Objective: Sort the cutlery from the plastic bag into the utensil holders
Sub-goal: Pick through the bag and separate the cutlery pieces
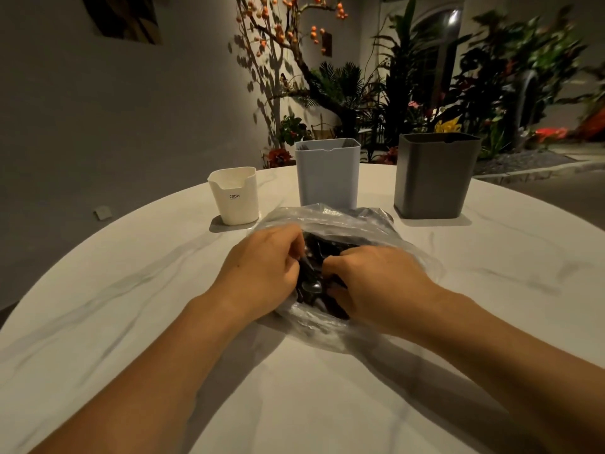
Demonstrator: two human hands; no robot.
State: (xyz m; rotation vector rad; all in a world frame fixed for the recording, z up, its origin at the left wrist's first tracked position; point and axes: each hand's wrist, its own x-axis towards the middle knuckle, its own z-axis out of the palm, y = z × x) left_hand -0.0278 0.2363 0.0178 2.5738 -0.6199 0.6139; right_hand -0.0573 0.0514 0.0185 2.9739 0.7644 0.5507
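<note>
both hands' curled fingers (296, 239) gripping crinkly clear plastic bag (353, 221), glossy black cutlery (311, 286) inside

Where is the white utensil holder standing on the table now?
In the head view, the white utensil holder stands at the far left of the table, beside the light blue holder, behind the plastic bag.

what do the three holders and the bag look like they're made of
White holder, pale blue holder and dark grey holder: probably moulded plastic, matte, with thin notched rims. Bag: thin clear plastic film, crinkled and glossy, dark cutlery showing through.
</note>
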